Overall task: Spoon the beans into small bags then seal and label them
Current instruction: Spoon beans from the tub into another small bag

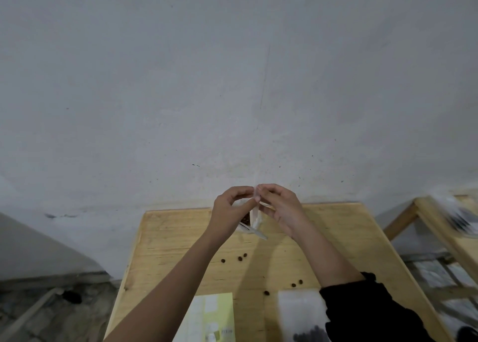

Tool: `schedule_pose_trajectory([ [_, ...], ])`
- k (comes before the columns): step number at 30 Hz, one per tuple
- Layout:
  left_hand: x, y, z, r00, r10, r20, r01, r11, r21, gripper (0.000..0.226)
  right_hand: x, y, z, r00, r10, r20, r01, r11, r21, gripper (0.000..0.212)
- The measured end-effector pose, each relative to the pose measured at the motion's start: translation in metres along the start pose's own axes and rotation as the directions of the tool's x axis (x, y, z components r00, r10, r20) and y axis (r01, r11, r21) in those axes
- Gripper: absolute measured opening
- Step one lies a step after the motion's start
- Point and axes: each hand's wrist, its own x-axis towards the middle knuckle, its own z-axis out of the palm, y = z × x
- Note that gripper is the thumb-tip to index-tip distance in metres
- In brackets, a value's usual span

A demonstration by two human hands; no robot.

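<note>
Sealing, I judge: left hand and right hand pinch the small bag at its top; next, press the strip shut.

Plain workroom, set up as a small packing station. Evidence: bare grey plaster wall, scuffed and stained; rough concrete floor; unfinished pale wooden table standing at the wall. 6 loose brown beans lie scattered on its top, near a yellow-green printed sheet and a flat clear bag. At right, a 2nd wooden frame carries a blurred stack of packets.
</note>
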Motion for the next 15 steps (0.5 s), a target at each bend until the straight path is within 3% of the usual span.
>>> schedule_pose_trajectory([
  [3,0.0,-0.001,0.002,0.999,0.002,-0.042,-0.001,0.999,0.035,0.021,0.0,0.0,0.005,0.999,-0.004,-0.04,0.004,1.0,-0.005,0.015],
  [5,-0.002,-0.003,0.007,0.997,0.027,-0.068,-0.02,0.995,0.101,0.019,0.0,0.001,0.01,0.99,-0.018,-0.143,0.012,0.999,-0.046,0.01],
  [8,-0.007,-0.003,0.018,0.992,0.093,-0.089,-0.075,0.979,0.187,0.024,0.002,0.004,0.018,0.949,-0.116,-0.294,0.028,0.958,-0.286,0.011],
  [10,-0.01,-0.003,0.023,0.988,0.1,-0.114,-0.076,0.978,0.196,0.029,0.003,0.004,0.021,0.931,-0.178,-0.32,0.033,0.911,-0.412,0.01],
  [15,-0.009,-0.004,0.026,0.978,0.121,-0.171,-0.072,0.961,0.269,0.018,0.0,0.004,0.02,0.929,-0.238,-0.283,0.056,0.847,-0.529,0.012],
])
